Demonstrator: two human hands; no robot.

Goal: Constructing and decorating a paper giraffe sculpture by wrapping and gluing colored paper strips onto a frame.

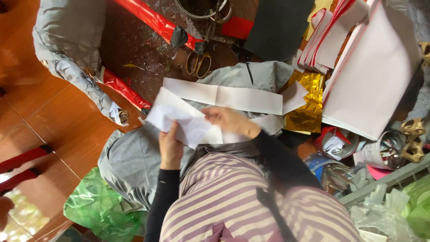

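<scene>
Striped cloth (251, 201) in purple and cream fills the bottom of the head view, closest to the lens, with two dark sleeves coming out of it.

One left hand (170, 148) is closed on the lower edge of a crumpled white sheet (179, 118), thumb over the paper. One right hand (229, 120) pinches the same sheet from the other side, fingers bent around its top edge. That sheet sits between both hands, above a grey garment (134, 161) spread over the lap.

Just behind the hands lies one long white strip (224, 96) with a toothed edge, creased into three panels. It rests on the grey garment. A smaller white scrap (293, 96) touches its right end.

Beside the scrap lies one gold foil sheet (307, 103), crumpled. Right of it a big stack of white paper (371, 76) leans at a slant, and a second, smaller bundle with red edges (327, 40) lies above it.

One pair of scissors (200, 62) with yellowish handles lies on the floor (40, 112) past the strip, near one black sheet (277, 27). Two red foil rolls show: one (154, 20) near the top, one (123, 89) lower left. A second grey garment (69, 36) lies at the top left.

One green plastic bag (98, 210) is bunched at the lower left. At the lower right there are tape rolls (340, 143) and clear wrappers (385, 215); I cannot count them.
</scene>
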